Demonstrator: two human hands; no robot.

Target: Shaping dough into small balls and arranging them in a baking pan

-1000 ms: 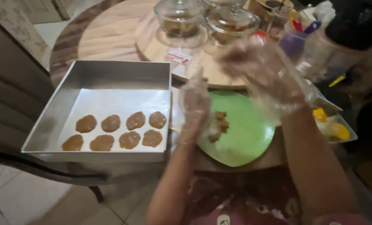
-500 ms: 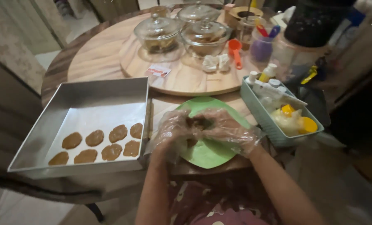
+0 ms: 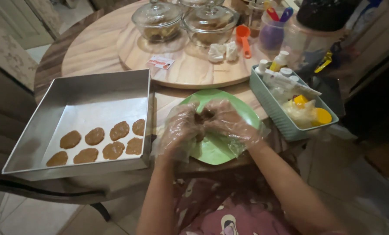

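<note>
I see my left hand (image 3: 179,130) and right hand (image 3: 229,124), gloved, both grips pressed together around a brown dough lump (image 3: 202,118) above the green plate (image 3: 242,111) at the bench's near edge. Squeezing unevenly could crumble dough past the plate, short of the tray (image 3: 72,93).

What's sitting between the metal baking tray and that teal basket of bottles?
In the head view, the green plate, with both gloved hands above it: left hand, right hand, pressing brown dough.

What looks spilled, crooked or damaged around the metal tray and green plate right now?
Nothing stands out. Eight flat brown dough pieces lie in two tidy rows in the square metal tray; both gloved hands press dough over the round green plate.
</note>
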